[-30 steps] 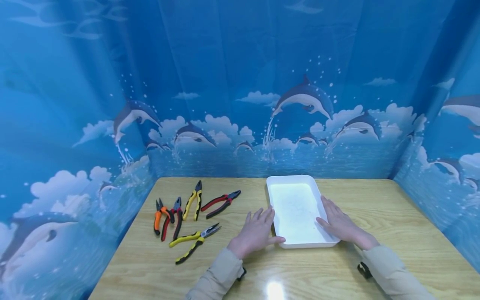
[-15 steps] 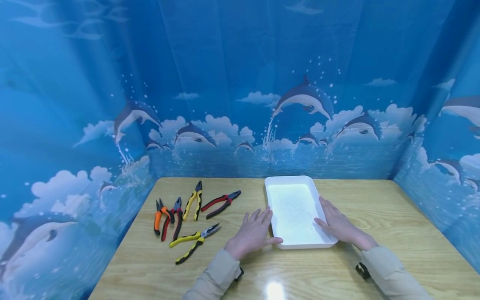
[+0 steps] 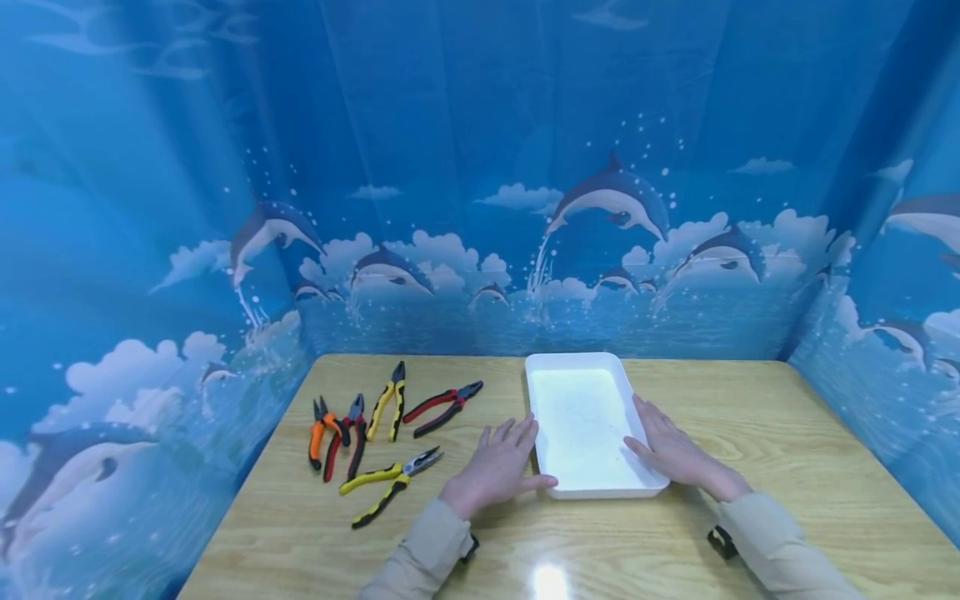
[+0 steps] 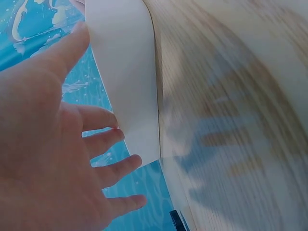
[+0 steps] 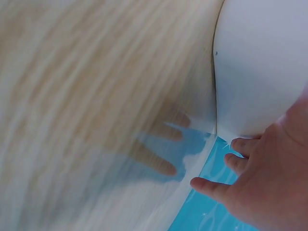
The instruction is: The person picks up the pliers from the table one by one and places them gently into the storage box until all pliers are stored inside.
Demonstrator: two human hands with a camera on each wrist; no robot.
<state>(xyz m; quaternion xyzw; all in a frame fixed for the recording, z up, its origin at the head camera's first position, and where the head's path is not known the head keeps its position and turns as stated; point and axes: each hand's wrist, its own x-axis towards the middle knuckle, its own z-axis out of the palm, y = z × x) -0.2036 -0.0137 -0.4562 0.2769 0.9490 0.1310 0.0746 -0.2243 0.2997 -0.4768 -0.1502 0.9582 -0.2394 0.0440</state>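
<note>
One white tray (image 3: 581, 421) lies on the wooden table (image 3: 750, 417), a little right of the frame's centre in the head view, its long sides running away from the camera. The left hand (image 3: 495, 467) rests against the tray's left side with fingers straight and spread, thumb along the near left corner; the left wrist view shows the same hand (image 4: 53, 159) with its fingers fanned out beside the white wall (image 4: 127, 82). The right hand (image 3: 671, 450) lies flat against the tray's right side, fingers extended along the rim; in the right wrist view its fingertips (image 5: 240, 144) touch the tray's outer wall (image 5: 260, 72). Neither hand curls round the tray.

Left of the tray, in the lower left of the head view, five pliers lie on the table: yellow long-nose pliers (image 3: 390, 483) nearest the left hand, red-handled pliers (image 3: 442, 406), yellow-and-black pliers (image 3: 390, 404), dark red pliers (image 3: 351, 433) and orange pliers (image 3: 318, 433). A blue dolphin-print curtain (image 3: 480, 208) stands behind and beside the table.
</note>
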